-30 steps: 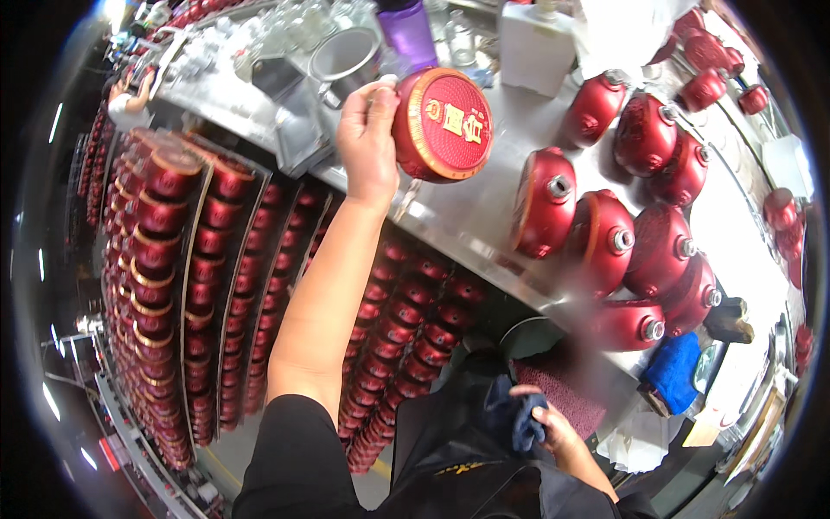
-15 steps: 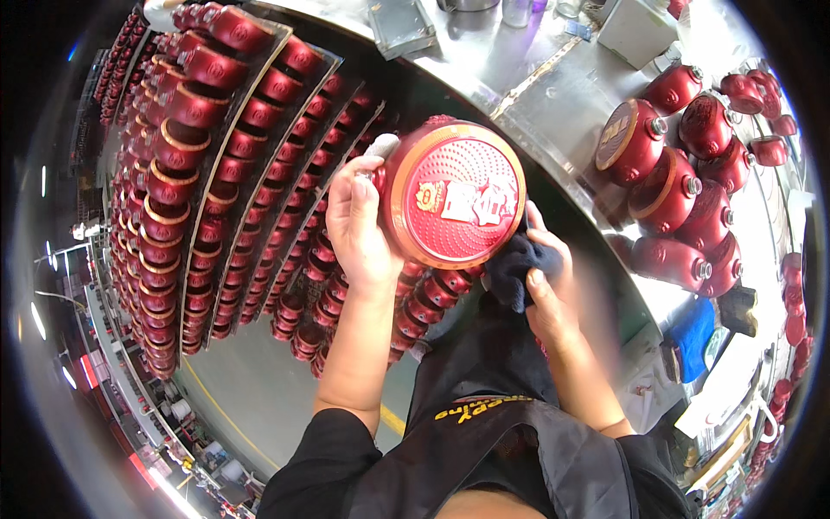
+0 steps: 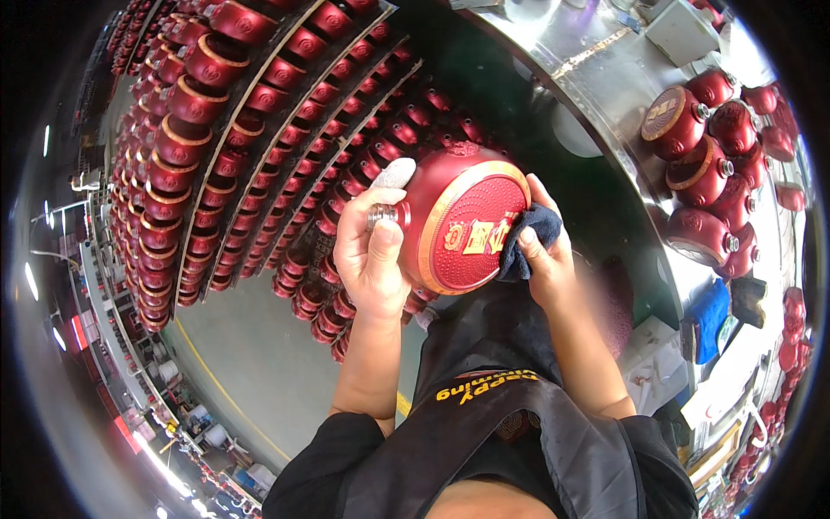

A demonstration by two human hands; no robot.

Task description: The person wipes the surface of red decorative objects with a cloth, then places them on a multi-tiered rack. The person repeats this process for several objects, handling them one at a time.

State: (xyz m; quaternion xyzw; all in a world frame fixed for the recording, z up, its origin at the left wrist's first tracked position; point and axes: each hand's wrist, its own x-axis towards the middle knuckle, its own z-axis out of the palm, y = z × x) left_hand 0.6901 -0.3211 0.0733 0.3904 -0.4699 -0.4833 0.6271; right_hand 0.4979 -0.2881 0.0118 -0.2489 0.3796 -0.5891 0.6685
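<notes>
A round red bottle (image 3: 456,251) is held up in front of my body, its flat dotted face with raised gold emblems and a gold rim turned to the lower right. My left hand (image 3: 373,264) is closed round its metal-ringed neck (image 3: 385,214), which points left. A whitish covering (image 3: 395,173) wraps one finger of that hand. In my right hand (image 3: 553,264) is a bunched dark blue cloth (image 3: 527,242), pressed against the right edge of the bottle's face. Some right fingers are hidden behind the bottle.
Racks (image 3: 246,112) with many similar red bottles rise at the left. On the metal worktable (image 3: 596,73) at the right lie several more red bottles (image 3: 699,173), a grey box (image 3: 681,33) and a blue cloth (image 3: 707,320). Green-grey floor (image 3: 251,346) shows below the racks.
The bottle has tilted, its face turning toward the lower right and its neck coming into sight. My right hand has brought the cloth up from below the rim onto the face's edge.
</notes>
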